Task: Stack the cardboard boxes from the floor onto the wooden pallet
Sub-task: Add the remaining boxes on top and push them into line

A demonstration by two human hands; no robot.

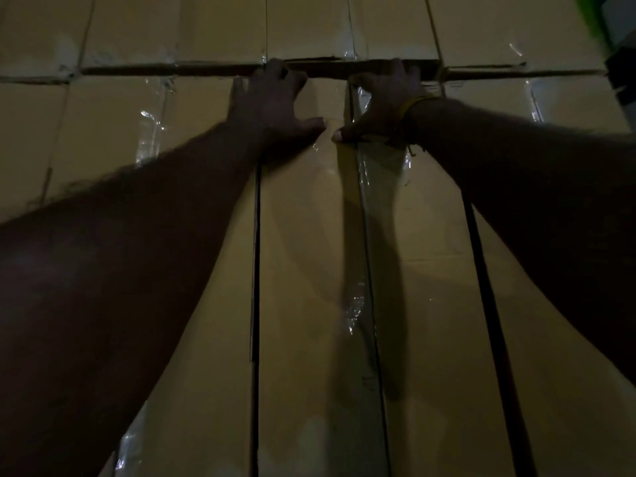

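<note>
Tan cardboard boxes sealed with clear tape fill the view, packed side by side in dim light. Both my arms reach forward over the middle box (303, 270). My left hand (272, 105) lies on its far end with fingers hooked over the far edge into a dark gap. My right hand (382, 105) sits beside it, spanning the seam to the neighbouring box (433, 287), fingers also curled over the far edge. The thumbs nearly touch. A yellowish band circles my right wrist. The wooden pallet is hidden from sight.
A further row of boxes (309, 25) lies beyond the dark gap. More boxes flank the middle one on the left (103, 132) and right (568, 108). A green object (592, 15) shows at the top right corner, beside dark space.
</note>
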